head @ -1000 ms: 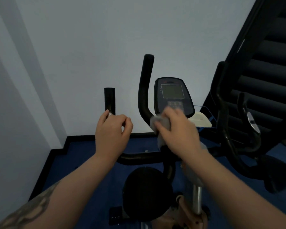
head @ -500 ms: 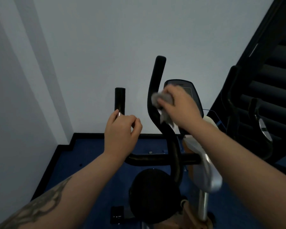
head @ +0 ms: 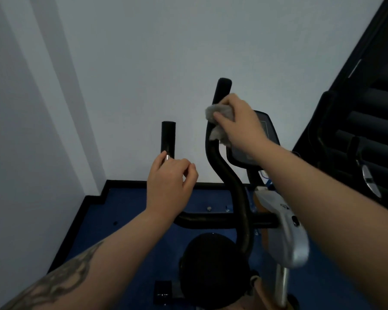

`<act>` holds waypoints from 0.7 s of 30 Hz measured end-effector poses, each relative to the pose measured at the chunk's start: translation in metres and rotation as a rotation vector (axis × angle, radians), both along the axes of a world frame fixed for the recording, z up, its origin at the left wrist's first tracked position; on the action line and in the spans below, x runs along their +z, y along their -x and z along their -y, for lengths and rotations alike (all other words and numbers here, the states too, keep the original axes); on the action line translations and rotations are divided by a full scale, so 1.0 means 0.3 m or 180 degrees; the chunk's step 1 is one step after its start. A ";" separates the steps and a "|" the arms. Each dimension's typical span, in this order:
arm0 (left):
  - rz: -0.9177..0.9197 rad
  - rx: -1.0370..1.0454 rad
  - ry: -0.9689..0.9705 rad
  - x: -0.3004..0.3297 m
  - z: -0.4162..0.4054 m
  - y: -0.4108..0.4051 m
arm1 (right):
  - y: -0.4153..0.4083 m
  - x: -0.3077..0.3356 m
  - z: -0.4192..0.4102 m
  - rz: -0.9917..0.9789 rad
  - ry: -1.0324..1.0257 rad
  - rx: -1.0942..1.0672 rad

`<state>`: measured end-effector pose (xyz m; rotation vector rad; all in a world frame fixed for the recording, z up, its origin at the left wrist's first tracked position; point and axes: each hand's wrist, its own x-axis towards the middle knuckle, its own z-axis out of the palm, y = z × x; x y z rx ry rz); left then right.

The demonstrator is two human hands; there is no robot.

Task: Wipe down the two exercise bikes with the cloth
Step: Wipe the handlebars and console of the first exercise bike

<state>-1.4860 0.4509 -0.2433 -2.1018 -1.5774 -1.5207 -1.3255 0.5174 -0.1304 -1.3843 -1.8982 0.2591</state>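
Observation:
A black exercise bike (head: 240,198) stands in front of me with two upright handlebar grips, a console (head: 264,130) and a silver column (head: 287,238). My right hand (head: 240,121) grips a grey cloth (head: 217,121) wrapped round the upper part of the right handlebar, just under its tip. My left hand (head: 170,182) grips the left handlebar (head: 168,137) below its black foam end. A second bike (head: 365,171) shows at the far right as dark handlebars with a chrome grip.
White walls close in ahead and on the left. A blue floor (head: 126,211) with a black skirting lies below. A dark staircase (head: 372,104) rises at the right, close behind the second bike. The black flywheel cover (head: 211,269) sits low in the middle.
My right hand has slid the cloth from beside the console up the right handlebar toward its tip. The left hand has kept its hold. My view has tilted up and left.

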 end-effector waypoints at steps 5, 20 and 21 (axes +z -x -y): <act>-0.0049 -0.0015 -0.0006 -0.001 -0.001 0.000 | 0.088 -0.146 0.091 0.0610 -0.0214 -0.0286; -0.0027 -0.0044 -0.0035 -0.005 0.000 0.000 | 0.027 -0.207 0.162 0.0072 -0.0196 -0.0015; -0.0026 -0.0040 -0.0034 -0.005 -0.001 -0.001 | 0.006 -0.228 0.198 0.0143 -0.0230 0.0058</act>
